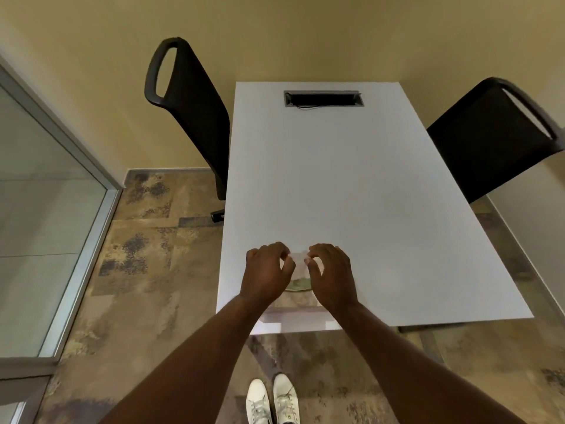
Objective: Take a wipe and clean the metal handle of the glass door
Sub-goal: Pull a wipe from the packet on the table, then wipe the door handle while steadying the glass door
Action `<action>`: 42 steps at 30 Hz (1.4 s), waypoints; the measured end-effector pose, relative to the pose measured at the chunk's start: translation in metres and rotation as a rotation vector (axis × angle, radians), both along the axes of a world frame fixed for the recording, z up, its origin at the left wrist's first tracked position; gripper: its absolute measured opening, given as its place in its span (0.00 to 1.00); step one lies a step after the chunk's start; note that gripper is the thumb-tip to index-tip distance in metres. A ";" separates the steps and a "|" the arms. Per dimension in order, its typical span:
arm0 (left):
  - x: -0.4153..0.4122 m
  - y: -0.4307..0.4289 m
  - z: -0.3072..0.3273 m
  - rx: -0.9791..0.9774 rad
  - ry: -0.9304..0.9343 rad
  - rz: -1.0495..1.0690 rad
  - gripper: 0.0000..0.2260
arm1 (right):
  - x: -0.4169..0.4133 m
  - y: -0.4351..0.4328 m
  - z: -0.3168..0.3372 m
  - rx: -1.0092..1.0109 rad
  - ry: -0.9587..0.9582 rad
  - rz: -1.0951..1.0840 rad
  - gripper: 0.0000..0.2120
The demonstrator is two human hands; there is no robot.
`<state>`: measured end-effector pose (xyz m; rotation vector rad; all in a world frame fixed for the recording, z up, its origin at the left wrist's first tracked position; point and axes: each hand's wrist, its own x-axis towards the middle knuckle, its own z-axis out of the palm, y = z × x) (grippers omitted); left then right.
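Matt white table (351, 185), black plastic chairs (195, 117), mottled stone-look floor (146, 270).

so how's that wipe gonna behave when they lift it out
Probably floppy: the wipe looks thin and pale, pinched between the left hand and right hand. Likely very light, so it should lift easily. It may cling or drag at the pack underneath, which is mostly hidden.

Chairs, black: two (195, 117) (501, 136). Table (351, 185), white: one. Cable slot (323, 98): one. Hands: two, left (267, 275), right (331, 275). Wipe (298, 258): one. Shoes, white: two (258, 402) (286, 399). Glass panel (39, 194): one.
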<state>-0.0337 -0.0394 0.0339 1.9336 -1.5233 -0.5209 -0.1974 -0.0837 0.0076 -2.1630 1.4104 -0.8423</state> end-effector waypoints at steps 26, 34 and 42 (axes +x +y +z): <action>0.175 0.110 0.198 -0.462 0.176 0.652 0.09 | 0.263 0.051 0.211 0.994 -1.023 0.389 0.07; 0.259 0.227 0.229 -0.553 0.104 0.913 0.11 | 0.354 0.151 0.230 1.255 -0.695 0.835 0.21; 0.334 0.353 0.246 -0.546 0.007 1.023 0.11 | 0.447 0.259 0.249 1.497 -0.353 1.248 0.27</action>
